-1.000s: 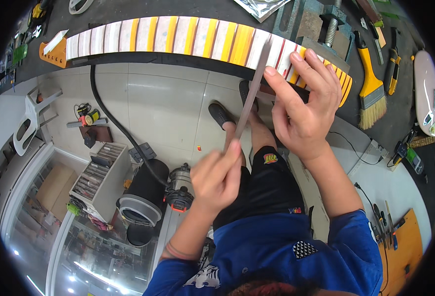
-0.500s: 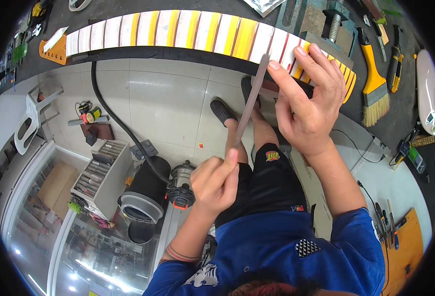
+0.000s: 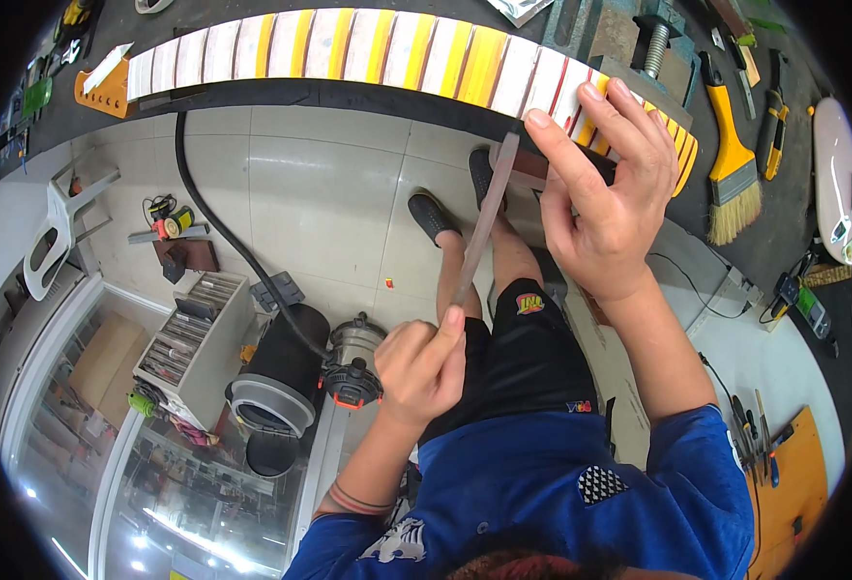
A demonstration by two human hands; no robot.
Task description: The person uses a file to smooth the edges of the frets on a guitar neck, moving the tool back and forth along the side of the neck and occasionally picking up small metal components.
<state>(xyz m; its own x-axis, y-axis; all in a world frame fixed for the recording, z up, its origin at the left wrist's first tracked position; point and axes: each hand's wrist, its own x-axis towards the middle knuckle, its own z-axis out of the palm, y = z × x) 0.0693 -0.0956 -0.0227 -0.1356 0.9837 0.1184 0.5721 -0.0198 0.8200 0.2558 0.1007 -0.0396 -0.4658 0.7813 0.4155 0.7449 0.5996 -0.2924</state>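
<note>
A long guitar neck (image 3: 334,43) lies across the bench edge, its fretboard covered with white and yellow tape strips between the dark fret lines. Its orange headstock (image 3: 103,97) shows holes at the left end. My left hand (image 3: 419,365) is closed round the lower end of a slim grey-brown file (image 3: 487,222), thumb along it. The file slants up and right, its far end at the neck's near edge beside my right index fingertip. My right hand (image 3: 612,217) is open, fingers stretched and spread over the right part of the neck, with fingertips on or just above the tape.
Right of the neck lie a yellow-handled brush (image 3: 734,159) and a yellow-black cutter (image 3: 774,121). A metal vise (image 3: 639,58) stands behind. Below the bench are a black hose (image 3: 215,227), a shop vacuum (image 3: 353,358), a dark bin (image 3: 281,377) and a white chair (image 3: 57,232).
My left hand has drawn the file slightly back toward me, so its far end sits lower at the neck's edge. My right hand stays nearly in place. The view has shifted a little.
</note>
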